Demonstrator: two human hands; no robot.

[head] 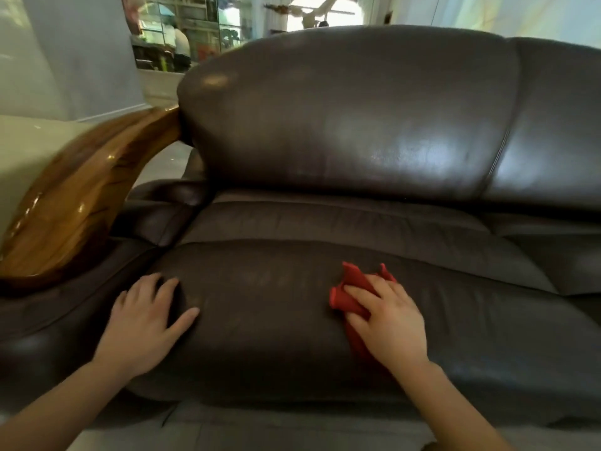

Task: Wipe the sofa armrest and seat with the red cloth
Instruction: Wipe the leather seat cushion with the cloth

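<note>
A dark brown leather sofa fills the view. Its seat cushion point(266, 320) lies in front of me and its glossy wooden armrest point(74, 196) curves along the left. The red cloth point(353, 286) is crumpled on the seat cushion, right of centre. My right hand point(390, 320) presses down flat on the cloth and covers most of it. My left hand point(146, 323) rests flat on the left end of the same cushion, fingers spread, holding nothing, just below the armrest.
The padded backrest point(341, 118) rises behind the seat, and a second seat cushion point(553, 255) continues to the right. A pale wall and floor point(65, 60) lie beyond the armrest. Shelves and a person point(182, 43) stand far back in another room.
</note>
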